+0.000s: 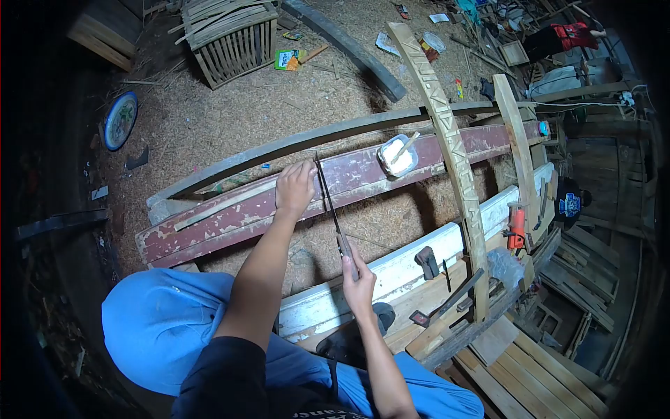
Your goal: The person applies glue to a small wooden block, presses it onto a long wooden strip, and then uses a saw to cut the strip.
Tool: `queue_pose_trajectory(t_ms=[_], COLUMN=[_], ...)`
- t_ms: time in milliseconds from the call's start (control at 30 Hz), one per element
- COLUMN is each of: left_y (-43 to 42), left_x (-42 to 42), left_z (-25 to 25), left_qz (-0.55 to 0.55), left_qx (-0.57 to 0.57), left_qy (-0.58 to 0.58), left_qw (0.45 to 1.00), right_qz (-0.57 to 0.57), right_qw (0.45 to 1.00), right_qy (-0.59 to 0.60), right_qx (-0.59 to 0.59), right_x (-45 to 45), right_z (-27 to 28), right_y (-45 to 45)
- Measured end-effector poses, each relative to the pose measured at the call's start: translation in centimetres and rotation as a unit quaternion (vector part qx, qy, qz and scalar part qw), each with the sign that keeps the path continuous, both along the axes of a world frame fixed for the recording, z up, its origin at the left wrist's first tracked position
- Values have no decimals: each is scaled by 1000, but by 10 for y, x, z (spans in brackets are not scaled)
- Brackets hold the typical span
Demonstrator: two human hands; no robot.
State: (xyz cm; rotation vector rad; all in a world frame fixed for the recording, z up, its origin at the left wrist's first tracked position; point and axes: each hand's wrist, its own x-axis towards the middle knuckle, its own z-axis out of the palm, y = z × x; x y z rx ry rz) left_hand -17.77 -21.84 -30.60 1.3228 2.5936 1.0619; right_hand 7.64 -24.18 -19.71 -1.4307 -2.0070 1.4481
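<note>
My right hand [358, 278] is closed round the handle of a handsaw [330, 202]. Its thin dark blade, seen nearly edge-on, points away from me across a worn reddish plank [244, 202]. Just left of the blade, my left hand [296, 186] presses down with its fingers curled over the end of a narrow wooden strip [220, 211] lying along that plank. The hand hides the strip's end, so whether the blade touches it I cannot tell. Farther right on the plank stands a clear tub of white stuff [398, 156] with a stick in it.
A carved curved board [447, 133] lies across the planks, with a plainer board [515, 133] beyond it. On the white-painted beam [398, 269] side are a dark block-like tool [426, 262] and an orange power tool [516, 227]. A slatted wooden crate [234, 49] stands on the shaving-covered floor.
</note>
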Motion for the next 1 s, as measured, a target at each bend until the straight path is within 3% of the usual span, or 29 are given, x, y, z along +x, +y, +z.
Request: queue_pose_trajectory(t_ms=[167, 267, 367, 400, 567, 800, 933, 1000], left_y=[0, 0, 1, 1, 0, 1, 1, 2], left_x=[1, 0, 1, 1, -1, 1, 0, 2], left_z=[-3, -8, -9, -9, -10, -7, -7, -10], left_qz=[9, 13, 8, 7, 1, 1, -2, 0], left_qx=[-23, 21, 29, 28, -1, 2, 23, 17], left_qy=[-6, 1, 3, 2, -6, -4, 23, 26], left_qw=[1000, 1000, 1000, 1000, 1000, 1000, 999, 1000], right_qz=[-33, -49, -36, -27, 8, 50, 34, 43], right_qw=[998, 999, 998, 997, 999, 996, 998, 998], right_qy=[-41, 8, 57, 64, 51, 45, 39, -13], right_qx=[-39, -19, -13, 40, 10, 63, 36, 49], right_x=[11, -17, -51, -64, -103, -92, -85, -86], right_z=[15, 32, 24, 18, -4, -21, -20, -15], right_y=[0, 13, 32, 37, 61, 63, 56, 54])
